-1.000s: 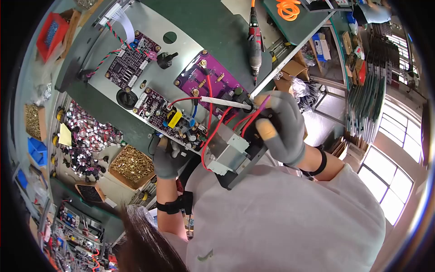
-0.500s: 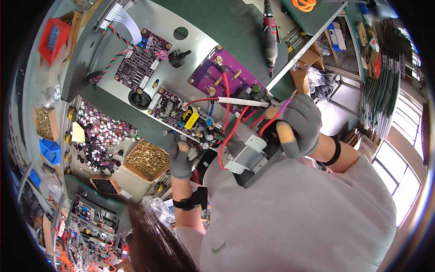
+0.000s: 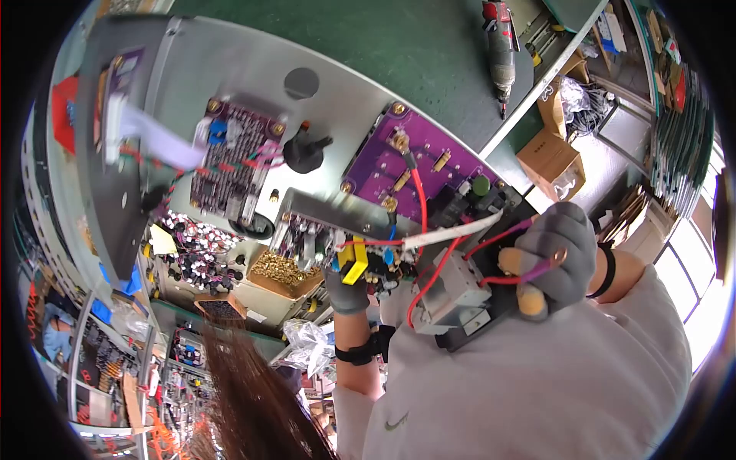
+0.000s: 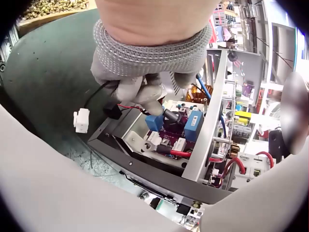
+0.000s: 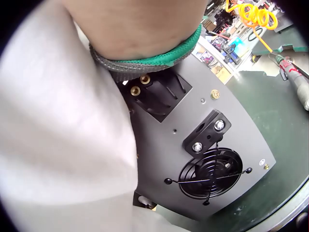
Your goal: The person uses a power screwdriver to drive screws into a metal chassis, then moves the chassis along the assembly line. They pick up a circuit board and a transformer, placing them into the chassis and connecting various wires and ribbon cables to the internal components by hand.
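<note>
A metal chassis (image 3: 222,61) bears purple circuit boards (image 3: 418,149) and wiring, and tilts in the head view. My gloved right hand (image 3: 563,257) is at its right end, fingers curled. It holds a red cable (image 3: 502,281) with a purple sleeve and ring terminal between index finger and thumb. My gloved left hand (image 3: 349,295) is partly hidden behind the board with the yellow transformer (image 3: 354,261). In the left wrist view its curled fingers pinch thin wires, which lead to a white connector (image 4: 82,121) and a black connector (image 4: 112,111). The panel hides the right fingers in the right wrist view.
A power screwdriver (image 3: 501,57) lies on the green table (image 3: 368,46) at the back. Beyond the chassis's lower edge are a box of brass parts (image 3: 284,274) and a pile of small wired connectors (image 3: 195,249). A fan (image 5: 211,172) sits in the end panel.
The chassis has tilted, its left end blurred with motion. My left hand has gone from the edge to behind the transformer board. The purple-sleeved cable now lies across my right fingers.
</note>
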Motion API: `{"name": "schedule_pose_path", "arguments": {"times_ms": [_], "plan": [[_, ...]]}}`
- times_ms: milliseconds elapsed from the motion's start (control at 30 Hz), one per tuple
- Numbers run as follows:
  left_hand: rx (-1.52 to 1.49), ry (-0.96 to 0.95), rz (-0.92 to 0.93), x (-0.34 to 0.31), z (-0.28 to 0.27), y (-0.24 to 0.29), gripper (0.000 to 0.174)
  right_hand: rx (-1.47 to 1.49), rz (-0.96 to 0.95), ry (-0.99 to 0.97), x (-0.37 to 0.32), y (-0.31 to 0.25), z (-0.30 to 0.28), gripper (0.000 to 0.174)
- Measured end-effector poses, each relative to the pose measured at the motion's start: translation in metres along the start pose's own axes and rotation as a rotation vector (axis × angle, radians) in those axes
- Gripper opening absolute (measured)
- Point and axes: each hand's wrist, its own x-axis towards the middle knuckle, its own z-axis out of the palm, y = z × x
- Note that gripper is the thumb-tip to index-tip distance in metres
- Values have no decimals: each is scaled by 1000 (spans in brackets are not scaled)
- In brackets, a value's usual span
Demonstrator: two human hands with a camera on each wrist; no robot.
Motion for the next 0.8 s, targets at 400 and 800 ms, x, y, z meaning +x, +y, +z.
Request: {"name": "schedule_pose_path", "arguments": {"times_ms": [400, 800], "plan": [[170, 287, 243, -20, -11, 3, 41, 44, 4, -32, 1, 4, -3, 26], [795, 313, 702, -8, 95, 27, 33, -97, 53, -96, 3, -9, -7, 24]]}}
